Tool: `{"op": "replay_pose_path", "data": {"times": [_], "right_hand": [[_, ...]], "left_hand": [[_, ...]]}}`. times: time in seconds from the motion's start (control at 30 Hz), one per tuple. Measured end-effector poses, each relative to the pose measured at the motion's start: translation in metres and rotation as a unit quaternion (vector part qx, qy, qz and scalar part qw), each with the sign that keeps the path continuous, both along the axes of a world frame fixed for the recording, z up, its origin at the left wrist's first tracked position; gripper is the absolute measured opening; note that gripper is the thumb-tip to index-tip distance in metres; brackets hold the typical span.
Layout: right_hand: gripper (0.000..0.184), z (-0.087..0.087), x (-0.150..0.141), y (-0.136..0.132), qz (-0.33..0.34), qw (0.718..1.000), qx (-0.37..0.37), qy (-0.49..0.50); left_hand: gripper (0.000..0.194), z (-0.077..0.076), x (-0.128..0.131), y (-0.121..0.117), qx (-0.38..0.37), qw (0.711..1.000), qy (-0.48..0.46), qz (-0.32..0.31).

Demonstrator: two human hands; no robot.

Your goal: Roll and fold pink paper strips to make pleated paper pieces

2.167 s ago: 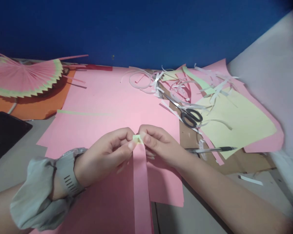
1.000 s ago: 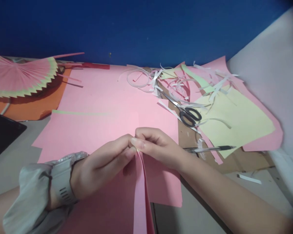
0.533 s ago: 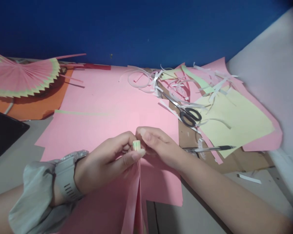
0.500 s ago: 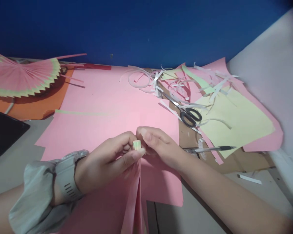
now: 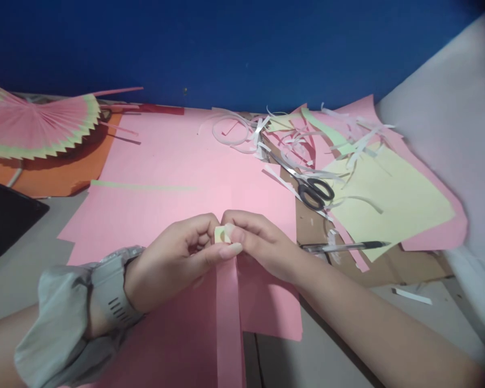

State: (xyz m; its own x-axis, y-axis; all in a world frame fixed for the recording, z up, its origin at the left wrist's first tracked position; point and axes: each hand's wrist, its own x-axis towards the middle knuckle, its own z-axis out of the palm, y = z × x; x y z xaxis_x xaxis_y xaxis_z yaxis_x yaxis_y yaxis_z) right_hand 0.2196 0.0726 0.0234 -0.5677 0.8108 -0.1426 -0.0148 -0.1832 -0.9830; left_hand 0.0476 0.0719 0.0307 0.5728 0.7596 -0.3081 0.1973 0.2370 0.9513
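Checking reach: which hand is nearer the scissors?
Right. The right hand pinches the pink strip just below-left of the scissors; the left hand sits farther left, across the strip.

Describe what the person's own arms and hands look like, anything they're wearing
The left hand is bare, with a chunky grey watch on the wrist; its strap has a row of dark slots. Behind the watch, a pale grey-green sleeve is bunched up on the forearm. The right hand and right forearm are bare: no sleeve, watch or rings visible.

Folded pink paper strip, yellow-green tip pinched, upright
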Motion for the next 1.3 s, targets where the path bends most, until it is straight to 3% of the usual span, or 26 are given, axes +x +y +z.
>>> {"op": "replay_pose_path", "data": {"times": [0.13, 0.23, 0.33, 0.47, 0.57, 0.7, 0.8, 0.97, 1.3], "right_hand": [[0.030, 0.0001, -0.0017, -0.0003, -0.006, 1.000, 0.004, 0.004], [0.028, -0.0002, -0.0026, 0.0003, -0.008, 0.997, -0.054, 0.045], [0.025, 0.0006, -0.0016, 0.0023, 0.015, 0.987, -0.107, 0.117], [0.022, 0.0013, 0.0004, 0.0035, 0.049, 0.984, -0.104, 0.133], [0.025, -0.0019, -0.0004, 0.0025, 0.033, 0.982, -0.114, 0.144], [0.032, -0.0076, -0.0023, 0.0015, -0.005, 0.980, -0.081, 0.181], [0.026, -0.0080, -0.0025, 0.0001, -0.003, 0.981, -0.088, 0.170], [0.026, -0.0051, -0.0034, -0.0020, -0.007, 0.984, -0.120, 0.135], [0.027, -0.0072, -0.0037, -0.0017, -0.012, 0.985, -0.101, 0.142]], "left_hand": [[0.030, 0.0004, -0.0003, -0.0006, 0.010, 1.000, 0.026, 0.008], [0.029, 0.0008, -0.0026, -0.0010, -0.002, 1.000, 0.018, 0.005], [0.030, 0.0017, -0.0050, 0.0004, -0.014, 1.000, -0.015, 0.012], [0.030, 0.0037, -0.0058, 0.0028, -0.068, 0.995, -0.074, -0.007], [0.029, 0.0037, -0.0050, 0.0028, -0.089, 0.992, -0.089, 0.007], [0.029, 0.0008, -0.0037, 0.0019, -0.069, 0.993, -0.087, 0.046], [0.031, -0.0013, -0.0032, 0.0015, -0.052, 0.992, -0.087, 0.071], [0.033, -0.0003, -0.0026, 0.0009, -0.030, 0.996, -0.047, 0.070], [0.033, -0.0003, -0.0022, 0.0015, 0.018, 0.998, 0.006, 0.054]]}}
